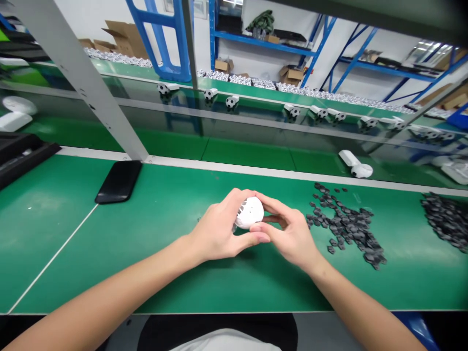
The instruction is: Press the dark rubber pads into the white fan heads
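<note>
**You're cradling the white ball [250, 213] in both hands over the green surface [54, 243].**
Your left hand [215, 226] is keeping a firm grip around the ball's slotted side, while your right hand [288, 229] is closing a narrow grip on its other side, so the ball is sitting between your palms and fingers, clear of the surface. Dark hexagonal pieces [345, 226] are lying scattered off to your right, another dark heap [448, 222] is sitting farther along, and a black slab [119, 181] is lying flat to your left, near the surface's back edge.
</note>
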A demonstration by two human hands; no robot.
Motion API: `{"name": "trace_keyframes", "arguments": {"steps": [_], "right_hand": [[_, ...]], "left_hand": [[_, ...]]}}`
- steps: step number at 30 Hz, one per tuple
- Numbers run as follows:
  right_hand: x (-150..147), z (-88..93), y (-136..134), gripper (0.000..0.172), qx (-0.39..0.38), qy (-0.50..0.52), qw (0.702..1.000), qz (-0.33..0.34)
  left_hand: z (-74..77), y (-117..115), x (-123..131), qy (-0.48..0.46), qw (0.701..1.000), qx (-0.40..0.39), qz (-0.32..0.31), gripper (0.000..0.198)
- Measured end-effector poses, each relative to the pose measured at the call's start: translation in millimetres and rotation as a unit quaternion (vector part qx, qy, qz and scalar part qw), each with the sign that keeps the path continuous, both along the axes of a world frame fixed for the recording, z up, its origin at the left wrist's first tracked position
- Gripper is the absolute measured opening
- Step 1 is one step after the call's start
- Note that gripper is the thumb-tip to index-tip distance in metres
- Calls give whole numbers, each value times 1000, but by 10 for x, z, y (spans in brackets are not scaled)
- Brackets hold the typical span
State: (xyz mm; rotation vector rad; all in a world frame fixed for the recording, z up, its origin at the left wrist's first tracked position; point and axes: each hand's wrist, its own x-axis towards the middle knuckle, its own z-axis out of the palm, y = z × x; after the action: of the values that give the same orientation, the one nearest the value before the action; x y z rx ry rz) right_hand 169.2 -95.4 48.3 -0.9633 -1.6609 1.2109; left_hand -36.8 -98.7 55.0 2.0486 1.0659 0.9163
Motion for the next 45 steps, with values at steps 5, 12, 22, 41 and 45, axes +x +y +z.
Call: {"name": "trace_keyframes", "arguments": {"steps": [5, 12, 22, 41, 45], "right_hand": [[5, 29, -32, 56, -5, 27, 1000, -1], [104, 92, 142, 50, -5, -41, 999, 15], [1601, 55, 879, 41, -50, -530, 825, -190], [1586, -210, 1015, 23, -35, -504, 839, -202], [1139, -252, 932, 29, -27, -295, 940, -167]], "left_hand": [[-149, 9, -19, -15, 996, 83, -15, 69], [-94, 89, -2, 57, 997, 50, 20, 69], [-141, 86, -61, 110, 963, 235, 70, 58], [-277, 153, -211, 46, 984, -14, 170, 72], [-253, 124, -165, 23, 987, -32, 154, 68]]}}
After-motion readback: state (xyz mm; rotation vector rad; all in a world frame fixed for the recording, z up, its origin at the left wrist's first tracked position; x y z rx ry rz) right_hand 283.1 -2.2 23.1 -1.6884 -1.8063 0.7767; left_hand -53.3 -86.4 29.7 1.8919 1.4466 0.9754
